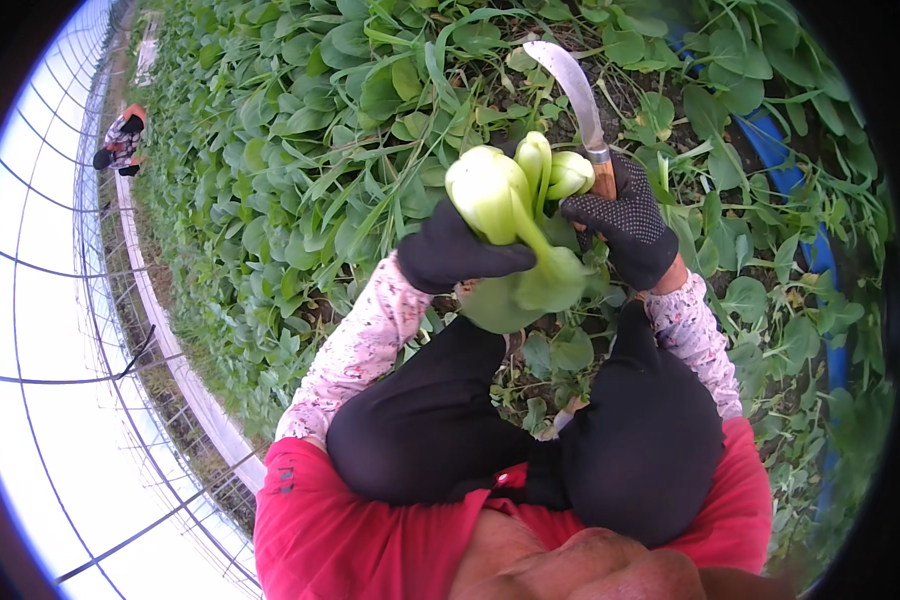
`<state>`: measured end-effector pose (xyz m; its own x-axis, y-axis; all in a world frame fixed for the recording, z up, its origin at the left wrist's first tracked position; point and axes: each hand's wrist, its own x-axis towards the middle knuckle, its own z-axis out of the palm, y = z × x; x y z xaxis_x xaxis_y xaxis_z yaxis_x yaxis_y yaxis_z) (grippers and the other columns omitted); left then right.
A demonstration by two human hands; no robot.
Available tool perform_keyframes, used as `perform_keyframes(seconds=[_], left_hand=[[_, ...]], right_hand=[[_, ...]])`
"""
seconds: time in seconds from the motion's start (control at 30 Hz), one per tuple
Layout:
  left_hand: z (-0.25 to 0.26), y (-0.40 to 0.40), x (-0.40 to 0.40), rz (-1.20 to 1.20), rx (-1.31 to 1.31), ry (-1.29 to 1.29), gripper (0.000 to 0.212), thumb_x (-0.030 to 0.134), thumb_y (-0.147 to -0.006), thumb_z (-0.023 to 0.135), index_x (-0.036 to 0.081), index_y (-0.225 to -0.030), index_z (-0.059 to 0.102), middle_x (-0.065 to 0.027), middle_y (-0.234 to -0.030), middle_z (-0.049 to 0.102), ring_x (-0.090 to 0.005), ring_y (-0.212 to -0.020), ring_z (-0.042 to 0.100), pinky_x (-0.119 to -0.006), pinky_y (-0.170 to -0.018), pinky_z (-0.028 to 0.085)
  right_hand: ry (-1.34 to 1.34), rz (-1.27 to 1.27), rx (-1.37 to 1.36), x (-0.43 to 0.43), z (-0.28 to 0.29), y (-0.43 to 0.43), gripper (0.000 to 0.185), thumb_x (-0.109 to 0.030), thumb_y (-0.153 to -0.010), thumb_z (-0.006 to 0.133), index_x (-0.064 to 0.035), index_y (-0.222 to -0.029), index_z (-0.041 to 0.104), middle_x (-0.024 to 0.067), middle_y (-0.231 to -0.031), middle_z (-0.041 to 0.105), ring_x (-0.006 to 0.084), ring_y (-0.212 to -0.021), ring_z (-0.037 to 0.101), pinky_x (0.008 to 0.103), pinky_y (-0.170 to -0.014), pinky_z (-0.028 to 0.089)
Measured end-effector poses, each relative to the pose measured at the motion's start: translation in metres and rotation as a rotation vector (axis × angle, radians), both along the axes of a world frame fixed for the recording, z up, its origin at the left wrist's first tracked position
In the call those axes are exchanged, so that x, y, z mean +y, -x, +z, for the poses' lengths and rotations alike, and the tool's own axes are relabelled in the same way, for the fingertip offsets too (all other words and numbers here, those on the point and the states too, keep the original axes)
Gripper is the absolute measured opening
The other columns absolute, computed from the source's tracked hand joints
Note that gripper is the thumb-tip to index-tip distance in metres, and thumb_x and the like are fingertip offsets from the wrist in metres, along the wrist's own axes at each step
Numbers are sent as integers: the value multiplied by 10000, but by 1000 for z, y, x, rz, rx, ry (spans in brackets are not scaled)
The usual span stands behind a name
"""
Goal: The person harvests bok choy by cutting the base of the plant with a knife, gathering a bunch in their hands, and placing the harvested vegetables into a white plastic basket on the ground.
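In a black glove, my left hand grips a pale green bok choy, its white-green base upward. The bok choy's leaves hang below the hand and look blurred. Two smaller bok choy heads sit right beside it, against my right thumb; which hand bears their weight is unclear. My right hand, gloved in black with white dots, is closed around the wooden handle of a sickle. The curved steel blade points up and away from me, above the leafy ground. Both hands are in front of my bent knees.
Dense leafy greens cover the bed ahead and to the left, with grass blades among them. A blue hose runs along the right. Greenhouse framing and a pale path edge curve along the left. Another person is bent over far left.
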<state>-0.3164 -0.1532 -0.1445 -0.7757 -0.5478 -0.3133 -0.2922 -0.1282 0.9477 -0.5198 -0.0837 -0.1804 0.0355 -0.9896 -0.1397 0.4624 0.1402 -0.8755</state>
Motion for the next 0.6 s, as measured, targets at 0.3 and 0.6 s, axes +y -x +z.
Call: perform_keyframes(seconds=[0.3, 0.6], left_hand=[[52, 32, -40, 235, -150, 77, 501, 50, -700, 688, -50, -1140, 469, -126, -980, 618, -213, -846, 629, -337, -758, 525], [-51, 46, -78, -446, -774, 521, 502, 351, -576, 686, 17, -944, 627, -179, -814, 646, -291, -751, 643, -389, -694, 505]], right_hand=[[-320, -189, 31, -17, -53, 14, 313, -216, -838, 602, -37, -1077, 508, -1, -706, 515, 70, -518, 450, 185, -450, 368], [-126, 371, 896, -43, -145, -41, 356, -304, -896, 430, -13, -1091, 495, 248, -1029, 569, 388, -930, 565, 440, -802, 437]])
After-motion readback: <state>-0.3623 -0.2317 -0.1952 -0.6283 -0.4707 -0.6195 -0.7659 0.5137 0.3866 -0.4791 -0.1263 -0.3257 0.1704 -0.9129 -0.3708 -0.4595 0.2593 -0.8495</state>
